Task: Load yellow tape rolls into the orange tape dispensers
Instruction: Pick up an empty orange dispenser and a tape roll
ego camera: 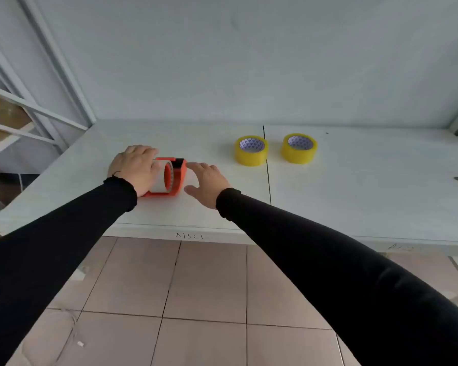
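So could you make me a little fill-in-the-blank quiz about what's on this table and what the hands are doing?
1. The number of yellow tape rolls lying flat on the white table is ____.
2. The left hand rests on a tape dispenser whose colour is ____.
3. The right hand is open and holds ____.
4. Both arms wear long sleeves coloured ____.

Missing words: two; orange; nothing; black

Head view, downward over near table.
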### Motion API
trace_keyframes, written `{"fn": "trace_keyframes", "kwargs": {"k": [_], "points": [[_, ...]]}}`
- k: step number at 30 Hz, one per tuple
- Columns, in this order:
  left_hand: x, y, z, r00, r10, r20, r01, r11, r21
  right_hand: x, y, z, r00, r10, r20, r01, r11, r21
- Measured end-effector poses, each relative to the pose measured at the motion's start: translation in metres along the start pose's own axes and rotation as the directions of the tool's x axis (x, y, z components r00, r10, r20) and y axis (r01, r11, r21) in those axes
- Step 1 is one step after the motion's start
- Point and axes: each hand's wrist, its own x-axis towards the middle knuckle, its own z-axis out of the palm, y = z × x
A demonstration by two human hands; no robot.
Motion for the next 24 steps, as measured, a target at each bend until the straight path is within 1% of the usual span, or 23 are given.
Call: {"fn": "trace_keyframes", "kwargs": {"k": [1,3,6,7,10,13,16,18,19,20,21,22,23,24], "points": [[-0.004,-0.001,0.0,1.0,-0.021,0.007,0.021,1.0,0.021,0.002,-0.005,0.002,1.0,-0.005,0.011,0.005,0.999,0.034],[-0.007,-0.005,0.002,0.998,-0.058,0.023,0.056,0.997,0.054,0.005,-0.018,0.009,0.996,0.03,0.084,-0.038,0.993,0.107],[-0.015,-0.005,0.003,0.993,-0.097,0.068,0.092,0.993,0.074,0.019,-0.03,0.029,0.98,0.133,0.148,-0.17,0.945,0.278],[-0.017,-0.004,0.004,0.993,-0.098,0.071,0.092,0.992,0.082,0.027,-0.028,0.039,0.975,0.147,0.166,-0.195,0.924,0.328],[-0.022,-0.002,0.008,0.991,-0.115,0.072,0.11,0.991,0.078,0.027,-0.039,0.045,0.965,0.145,0.22,-0.227,0.88,0.417],[-0.023,0.0,0.016,0.989,-0.136,0.062,0.133,0.99,0.053,0.023,-0.04,0.048,0.966,0.148,0.213,-0.239,0.823,0.515],[-0.03,0.013,0.016,0.989,-0.149,0.022,0.15,0.988,-0.028,0.016,-0.037,0.046,0.962,0.205,0.181,-0.273,0.765,0.583],[-0.034,0.028,0.016,0.985,-0.171,-0.015,0.169,0.982,-0.084,0.009,-0.033,0.042,0.954,0.269,0.129,-0.29,0.729,0.621],[-0.037,0.037,0.015,0.983,-0.184,-0.006,0.182,0.974,-0.132,0.005,-0.028,0.04,0.95,0.298,0.097,-0.289,0.715,0.637],[-0.04,0.047,0.013,0.981,-0.195,0.012,0.193,0.956,-0.22,0.0,-0.022,0.038,0.941,0.331,0.064,-0.292,0.707,0.644],[-0.041,0.056,0.015,0.975,-0.216,0.044,0.217,0.903,-0.37,-0.003,-0.015,0.036,0.934,0.356,0.026,-0.287,0.705,0.649],[-0.043,0.066,0.014,0.964,-0.238,0.119,0.264,0.798,-0.541,-0.009,-0.009,0.032,0.929,0.369,-0.002,-0.28,0.707,0.65],[-0.045,0.076,0.014,0.948,-0.243,0.205,0.316,0.643,-0.698,-0.012,-0.002,0.029,0.93,0.366,-0.024,-0.263,0.712,0.651],[-0.047,0.085,0.015,0.925,-0.241,0.292,0.374,0.459,-0.806,-0.016,0.006,0.024,0.932,0.36,-0.035,-0.253,0.718,0.648]]}}
